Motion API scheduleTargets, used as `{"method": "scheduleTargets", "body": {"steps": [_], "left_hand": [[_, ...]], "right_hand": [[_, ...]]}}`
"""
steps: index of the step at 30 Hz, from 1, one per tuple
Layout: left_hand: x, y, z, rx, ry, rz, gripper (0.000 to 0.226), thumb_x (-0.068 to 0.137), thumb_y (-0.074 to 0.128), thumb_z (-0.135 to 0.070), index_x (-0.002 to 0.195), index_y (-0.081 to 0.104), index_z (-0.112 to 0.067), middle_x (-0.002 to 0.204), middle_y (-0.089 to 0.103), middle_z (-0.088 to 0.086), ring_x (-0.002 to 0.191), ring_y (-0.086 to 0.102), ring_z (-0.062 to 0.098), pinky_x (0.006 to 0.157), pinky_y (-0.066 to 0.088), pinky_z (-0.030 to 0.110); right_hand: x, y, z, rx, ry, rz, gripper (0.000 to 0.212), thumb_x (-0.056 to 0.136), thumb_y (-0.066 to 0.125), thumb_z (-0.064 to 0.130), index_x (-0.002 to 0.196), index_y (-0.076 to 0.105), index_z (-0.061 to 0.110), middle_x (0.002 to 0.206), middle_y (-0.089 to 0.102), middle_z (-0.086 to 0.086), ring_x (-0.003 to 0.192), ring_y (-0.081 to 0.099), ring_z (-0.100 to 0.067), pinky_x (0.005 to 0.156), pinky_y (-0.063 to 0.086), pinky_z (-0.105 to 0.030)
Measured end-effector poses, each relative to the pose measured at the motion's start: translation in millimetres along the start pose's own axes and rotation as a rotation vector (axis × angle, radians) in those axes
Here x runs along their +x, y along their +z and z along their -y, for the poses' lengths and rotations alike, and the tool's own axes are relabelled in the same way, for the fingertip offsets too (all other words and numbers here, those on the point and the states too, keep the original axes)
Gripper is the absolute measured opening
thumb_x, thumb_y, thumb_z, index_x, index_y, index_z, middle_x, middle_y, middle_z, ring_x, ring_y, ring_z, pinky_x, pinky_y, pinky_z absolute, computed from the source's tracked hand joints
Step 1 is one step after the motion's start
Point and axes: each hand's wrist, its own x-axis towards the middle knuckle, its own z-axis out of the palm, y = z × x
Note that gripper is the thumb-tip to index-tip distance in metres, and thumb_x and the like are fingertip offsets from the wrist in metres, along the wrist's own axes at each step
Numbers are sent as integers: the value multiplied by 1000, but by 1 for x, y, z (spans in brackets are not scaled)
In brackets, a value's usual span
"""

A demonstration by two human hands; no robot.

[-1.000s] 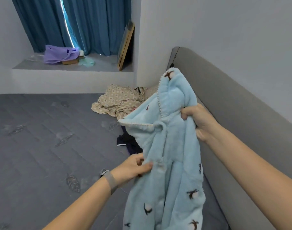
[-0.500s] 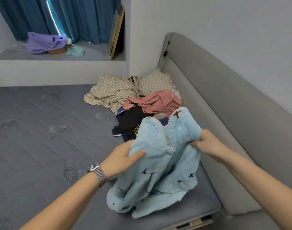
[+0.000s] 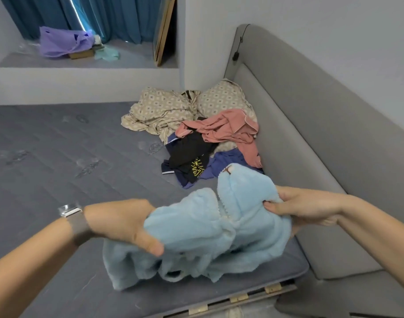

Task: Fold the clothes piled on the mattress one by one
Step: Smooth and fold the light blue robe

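Left hand [image 3: 125,223] and right hand [image 3: 297,208] apparently both clenched, forearms extended.

Pale grey walls [image 3: 311,24], grey padded headboard [image 3: 311,115] along the right, blue curtains [image 3: 118,17] with a slit of daylight, raised window ledge [image 3: 132,59], wooden frame [image 3: 164,31] leaning in its corner

fluffy fleece garment [image 3: 219,230], quilted mattress [image 3: 58,157]

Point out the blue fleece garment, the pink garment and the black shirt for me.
Blue fleece garment [image 3: 246,228]: head view, on its bunched middle between the hands.
Pink garment [image 3: 228,127]: head view, on its crumpled top.
Black shirt [image 3: 189,150]: head view, on plain fabric above the yellow print.
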Motion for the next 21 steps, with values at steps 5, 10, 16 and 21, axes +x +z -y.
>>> {"method": "scheduleTargets", "body": {"steps": [5,10,16,21], "left_hand": [[-30,-26,-17,-206,4,373,40,84,74,-31,117,67,-11,114,71,2,105,67,19,93,53,38],[15,-68,-14,-55,-133,-65,41,77,73,-41,108,69,-15,104,74,-4,96,70,15,83,55,28],[135,-63,31,150,-332,-532,34,91,61,-34,115,60,-9,119,63,11,110,58,31,87,45,32],[200,-50,81,-161,-595,-470,24,99,47,-24,102,61,-4,111,64,19,98,61,34,70,52,32]], "right_hand": [[-13,-12,44,-135,2,146,67,72,74,61,130,57,31,131,63,3,121,59,-21,102,46,-54],[26,-57,101,-636,-6,-369,46,90,63,44,113,62,4,87,65,-5,67,59,-11,48,46,-24],[149,-95,61,-682,-33,-620,34,95,61,25,127,55,15,127,59,-9,95,63,-31,65,55,-32],[237,-122,12,-628,97,-445,31,89,69,18,116,55,10,118,60,-8,105,59,-31,63,49,-32]]}}
